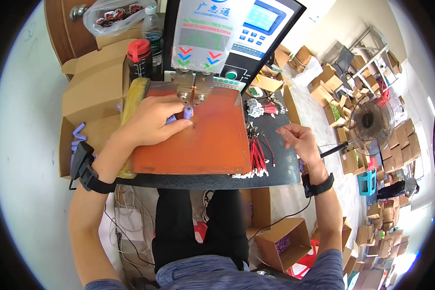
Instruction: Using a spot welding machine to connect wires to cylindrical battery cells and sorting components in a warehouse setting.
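My left hand point(154, 121) rests on the orange-brown mat point(208, 150), its fingers closed round small purple battery cells. One battery cell point(188, 113) stands with its end up between thumb and fingers, right beneath the spot welder's electrode tips point(192, 102). Another purple cell lies close beside it, partly covered by the fingers. Off the mat's right side, my right hand point(297, 139) hovers by the table's right edge with thumb and fingers pinched together. Whatever it may hold is too small to make out. Nearest to it is a bundle of red and black wires point(259, 157) with white connectors.
The spot welder point(203, 43) stands at the back. To the left, an open cardboard box point(89, 113) holds several purple cells. A red-lidded bottle point(139, 58) and a clear bottle point(151, 31) stand behind. More wires point(268, 106) lie right of the mat; a fan point(372, 121) stands beyond.
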Action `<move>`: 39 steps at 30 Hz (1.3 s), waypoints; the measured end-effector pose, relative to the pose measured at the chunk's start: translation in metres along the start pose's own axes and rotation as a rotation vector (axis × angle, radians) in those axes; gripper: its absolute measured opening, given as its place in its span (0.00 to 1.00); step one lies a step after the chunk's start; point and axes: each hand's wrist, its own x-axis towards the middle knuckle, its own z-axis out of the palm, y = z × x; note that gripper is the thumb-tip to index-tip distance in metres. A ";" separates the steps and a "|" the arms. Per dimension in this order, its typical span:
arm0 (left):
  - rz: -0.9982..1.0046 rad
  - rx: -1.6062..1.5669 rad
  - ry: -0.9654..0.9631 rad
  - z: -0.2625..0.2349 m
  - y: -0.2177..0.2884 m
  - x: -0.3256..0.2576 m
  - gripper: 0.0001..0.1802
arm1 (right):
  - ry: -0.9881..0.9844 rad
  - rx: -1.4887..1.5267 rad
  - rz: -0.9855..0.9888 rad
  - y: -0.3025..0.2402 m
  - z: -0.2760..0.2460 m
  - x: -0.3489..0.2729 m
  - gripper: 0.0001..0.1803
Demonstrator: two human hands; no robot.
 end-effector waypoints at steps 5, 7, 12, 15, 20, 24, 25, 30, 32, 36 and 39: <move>0.014 -0.012 0.025 0.000 0.002 0.001 0.13 | 0.077 -0.238 -0.317 -0.057 0.044 -0.001 0.13; 0.015 0.006 0.004 0.000 -0.001 -0.001 0.13 | 0.047 -0.313 -0.399 -0.079 0.064 0.005 0.15; 0.037 0.034 0.004 -0.001 0.001 0.001 0.13 | -0.100 -0.223 -0.485 -0.100 0.103 0.037 0.10; 0.052 0.025 0.023 0.000 0.001 0.001 0.13 | -0.090 -0.174 -0.545 -0.114 0.122 0.043 0.11; 0.039 0.026 0.021 -0.002 0.001 0.001 0.13 | 0.009 0.029 -0.569 -0.098 0.147 0.047 0.10; 0.016 0.015 0.000 -0.002 0.002 0.001 0.13 | 0.063 0.130 -0.538 -0.095 0.143 0.037 0.06; 0.021 0.018 0.006 -0.002 0.001 0.001 0.13 | 0.060 0.207 -0.524 -0.100 0.142 0.035 0.04; 0.014 0.025 0.010 0.000 -0.001 0.001 0.14 | 0.068 0.265 -0.548 -0.100 0.143 0.033 0.03; 0.017 0.013 0.018 0.001 -0.002 0.001 0.14 | 0.084 0.248 -0.578 -0.099 0.144 0.033 0.04; 0.008 -0.008 0.035 0.002 -0.002 0.001 0.15 | 0.086 0.207 -0.604 -0.096 0.146 0.034 0.04; 0.003 -0.014 0.035 0.003 -0.002 0.003 0.15 | 0.086 0.180 -0.587 -0.096 0.144 0.034 0.05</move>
